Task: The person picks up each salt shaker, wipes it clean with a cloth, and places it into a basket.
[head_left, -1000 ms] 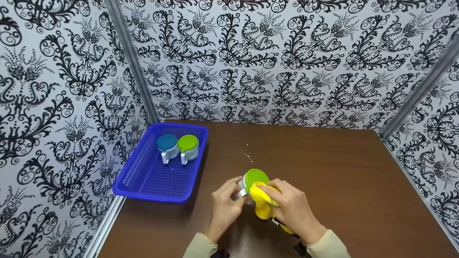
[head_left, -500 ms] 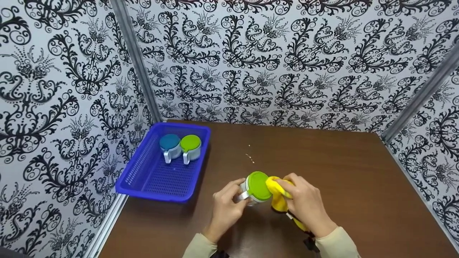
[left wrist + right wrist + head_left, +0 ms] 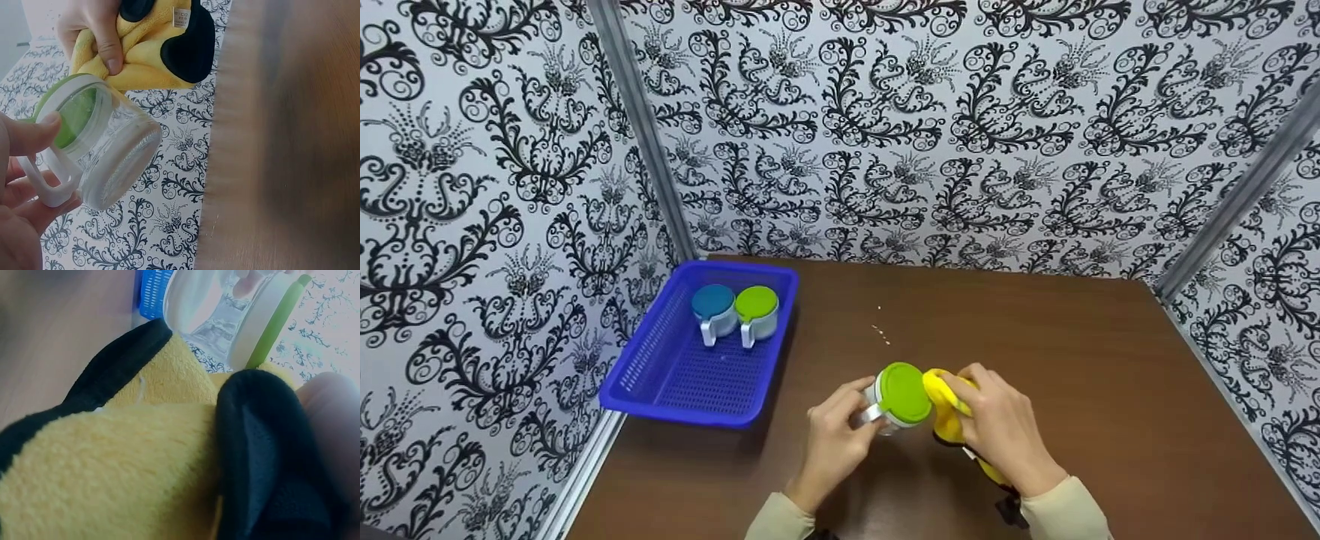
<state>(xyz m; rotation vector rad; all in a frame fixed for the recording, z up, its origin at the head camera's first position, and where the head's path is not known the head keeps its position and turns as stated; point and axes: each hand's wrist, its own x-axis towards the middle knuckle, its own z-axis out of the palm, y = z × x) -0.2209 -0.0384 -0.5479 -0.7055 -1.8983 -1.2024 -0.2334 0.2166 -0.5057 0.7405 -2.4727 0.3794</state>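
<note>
A clear glass jar with a green lid and a white handle is held tilted above the table. My left hand grips it at the handle, thumb on top and fingers beneath. Close by on the right, my right hand pinches a bunched yellow cloth with dark edging at the lid's side. In the right wrist view the fluffy cloth fills the front, with the jar's green rim behind it.
On the left of the brown table stands a blue plastic basket. It holds a blue-lidded jar and a green-lidded jar, side by side. Small pale crumbs lie beyond the hands. Patterned walls rise behind and beside the table.
The right hand has drawn the cloth off the front of the lid to its right side, uncovering the green top. The left hand keeps its grip on the jar, which has shifted slightly right.
</note>
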